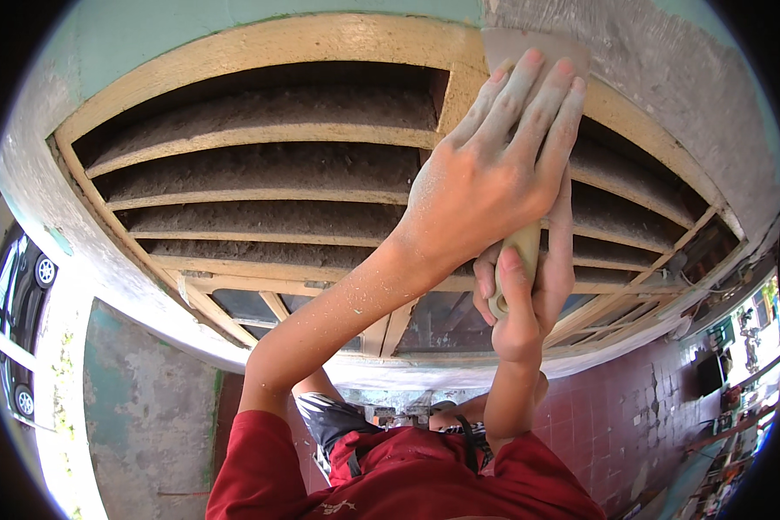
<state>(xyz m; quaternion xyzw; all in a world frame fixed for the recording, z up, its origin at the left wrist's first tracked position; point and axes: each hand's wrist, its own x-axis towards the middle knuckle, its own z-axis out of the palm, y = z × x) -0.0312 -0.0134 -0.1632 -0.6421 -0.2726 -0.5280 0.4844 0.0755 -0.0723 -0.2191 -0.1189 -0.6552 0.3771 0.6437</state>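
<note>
1. While two bare hands work on one scraper [521, 241], the right hand [539, 295] is clamped around its pale handle, and the left hand [504, 152] lies flat over the blade [504, 43], fingers straight and close together.
2. The scraper is right of centre, its one wide blade up where the vent frame [321, 36] meets the wall [659, 61]; whether the blade's edge touches the plaster I cannot tell.
3. Two louvred bays show, left and right of one post; at least three slats [269, 139] cross the left bay, all dusty.
4. The left hand and dusty forearm [347, 303] stand in front of the post and part of both bays.
5. Two wheels [45, 271] show on dark bodywork at far left; one car or two, I cannot tell.
6. Above, the wall is green paint and bare grey plaster; below lie glass panes [446, 328] and a red tiled floor [615, 407], cracked in places.
</note>
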